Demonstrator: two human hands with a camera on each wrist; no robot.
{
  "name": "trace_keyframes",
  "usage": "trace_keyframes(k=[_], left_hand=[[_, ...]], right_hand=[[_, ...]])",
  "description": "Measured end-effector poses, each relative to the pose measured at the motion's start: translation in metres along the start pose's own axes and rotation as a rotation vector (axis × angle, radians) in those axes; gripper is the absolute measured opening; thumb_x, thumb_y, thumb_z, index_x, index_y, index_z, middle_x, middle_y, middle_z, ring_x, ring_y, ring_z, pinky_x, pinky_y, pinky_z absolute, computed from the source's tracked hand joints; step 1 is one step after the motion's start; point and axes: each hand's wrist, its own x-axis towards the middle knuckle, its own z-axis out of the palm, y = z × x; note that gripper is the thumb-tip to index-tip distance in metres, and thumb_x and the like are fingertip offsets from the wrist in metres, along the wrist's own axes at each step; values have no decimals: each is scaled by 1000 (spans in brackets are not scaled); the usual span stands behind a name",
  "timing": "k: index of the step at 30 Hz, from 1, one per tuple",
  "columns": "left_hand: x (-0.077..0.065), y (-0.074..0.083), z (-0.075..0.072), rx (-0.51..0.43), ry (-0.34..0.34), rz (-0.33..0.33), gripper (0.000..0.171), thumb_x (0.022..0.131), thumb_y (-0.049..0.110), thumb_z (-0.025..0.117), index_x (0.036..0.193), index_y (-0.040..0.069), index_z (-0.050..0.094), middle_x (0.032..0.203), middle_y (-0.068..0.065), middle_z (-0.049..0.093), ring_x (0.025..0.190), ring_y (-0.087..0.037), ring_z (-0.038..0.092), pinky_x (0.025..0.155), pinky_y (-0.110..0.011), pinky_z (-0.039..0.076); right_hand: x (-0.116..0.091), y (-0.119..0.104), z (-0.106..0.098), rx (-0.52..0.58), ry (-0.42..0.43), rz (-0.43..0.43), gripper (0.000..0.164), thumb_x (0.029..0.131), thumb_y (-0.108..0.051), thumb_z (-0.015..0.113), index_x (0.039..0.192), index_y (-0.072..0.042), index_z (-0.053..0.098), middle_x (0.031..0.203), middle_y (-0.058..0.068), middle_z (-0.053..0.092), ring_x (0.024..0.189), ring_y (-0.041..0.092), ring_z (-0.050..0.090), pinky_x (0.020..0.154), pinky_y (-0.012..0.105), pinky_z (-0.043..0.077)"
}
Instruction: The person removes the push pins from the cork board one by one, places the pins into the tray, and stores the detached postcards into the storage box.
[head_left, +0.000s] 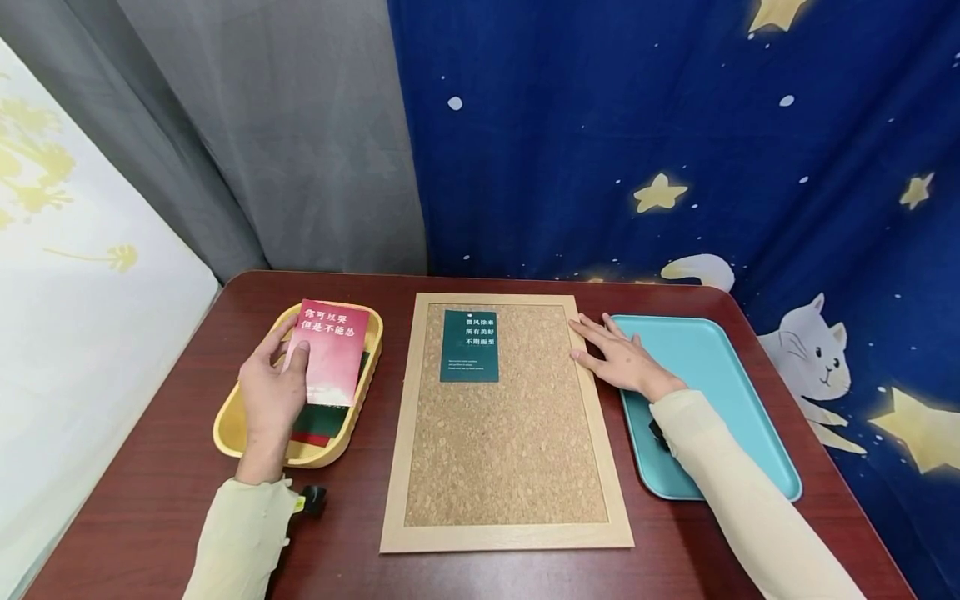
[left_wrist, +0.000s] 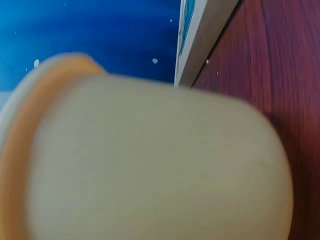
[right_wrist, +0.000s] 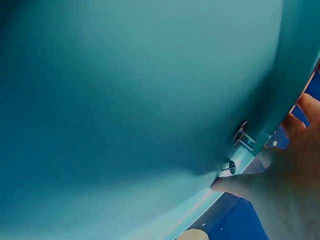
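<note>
My left hand (head_left: pixel 272 396) grips a pink card (head_left: pixel 330 358) with white lettering, thumb on its face, above a yellow basket (head_left: pixel 223 429). Under it in the basket lie a dark green card (head_left: pixel 322 419) and a red one (head_left: pixel 310 439). The basket's outer wall (left_wrist: pixel 160 160) fills most of the left wrist view, hiding that hand. A wood-framed corkboard (head_left: pixel 510 450) lies in the middle, with a dark green card (head_left: pixel 470 346) pinned by its top edge. With spread fingers my right hand (head_left: pixel 618 360) rests on the board's right frame near the upper corner.
At the right is a blue tray (head_left: pixel 720 375), partly under the right forearm. Metal thumbtacks (right_wrist: pixel 231 167) sit by its rim in the right wrist view. Everything stands on a dark red wooden table (head_left: pixel 150 475), with curtains (head_left: pixel 540 167) behind its far edge.
</note>
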Motion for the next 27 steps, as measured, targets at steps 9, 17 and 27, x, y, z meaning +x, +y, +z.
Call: trace_keyframes(k=[9, 17, 27], left_hand=[[4, -7, -13, 72, 4, -82, 45, 104, 29, 61, 149, 29, 58, 137, -13, 68, 91, -4, 61, 69, -2, 47], [3, -17, -19, 191, -100, -111, 49, 106, 29, 59, 155, 24, 52, 132, -22, 67, 69, -1, 60, 56, -10, 51], [9, -20, -18, 295, -231, -78, 54, 106, 24, 59, 158, 15, 46, 132, -27, 60, 87, -29, 67, 56, -16, 53]], right_hand=[[0, 0, 0, -12, 9, -13, 70, 106, -60, 47, 167, -35, 23, 178, 2, 14, 165, 39, -2, 118, 83, -4], [-2, 1, 5, 1, 3, -6, 70, 105, -61, 47, 166, -35, 24, 177, 2, 14, 165, 38, -2, 118, 83, -4], [1, 2, 1, 0, 1, 0, 69, 106, -60, 47, 166, -37, 23, 178, -1, 13, 165, 36, -2, 119, 83, -4]])
